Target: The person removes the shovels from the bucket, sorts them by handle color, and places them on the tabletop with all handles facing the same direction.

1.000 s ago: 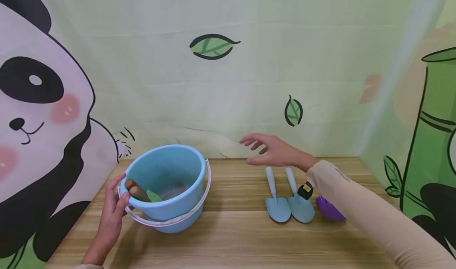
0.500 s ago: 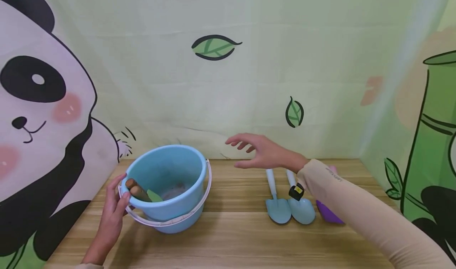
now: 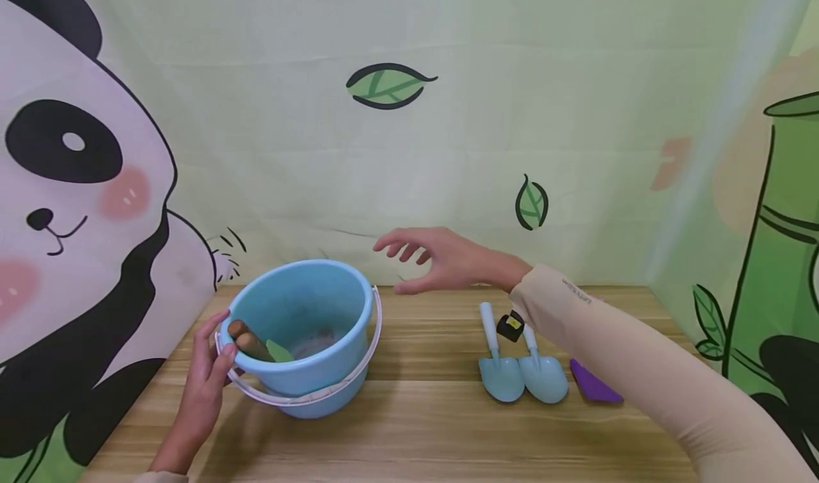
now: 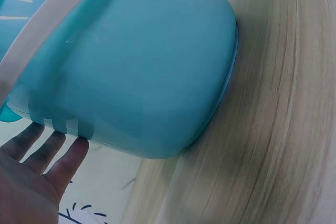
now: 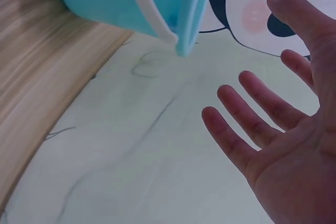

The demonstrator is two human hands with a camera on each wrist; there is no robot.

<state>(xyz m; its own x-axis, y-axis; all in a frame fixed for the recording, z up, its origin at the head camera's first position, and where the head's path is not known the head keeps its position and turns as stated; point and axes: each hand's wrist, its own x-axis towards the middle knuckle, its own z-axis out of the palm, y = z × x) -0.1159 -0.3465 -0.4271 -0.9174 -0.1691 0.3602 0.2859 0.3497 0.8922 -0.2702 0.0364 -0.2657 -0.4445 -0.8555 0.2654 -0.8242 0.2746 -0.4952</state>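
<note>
A light blue bucket [image 3: 333,369] with a white handle [image 3: 379,319] stands at the left of the table. My left hand [image 3: 201,383] rests against its left side by the rim. In the left wrist view, straight fingers [image 4: 68,163] touch the wall. Inside the bucket lie brown rounded pieces [image 3: 249,341] and a green pointed piece [image 3: 278,353]; their kind is unclear. Spread and holding nothing, my right hand [image 3: 441,255] hovers right of the bucket, above the table's back edge. Beneath the right forearm lie two light blue trowels [image 3: 502,380].
Right of the trowels is a purple object [image 3: 595,383], partly hidden by the sleeve. A small black box [image 3: 510,326] with a yellow mark sits at the right wrist. Behind the wooden table [image 3: 409,433] hangs a pale cloth [image 3: 448,134] printed with leaves and a panda.
My right hand has moved left toward the bucket and slightly up, its fingers still spread. The left hand and the bucket have stayed in place.
</note>
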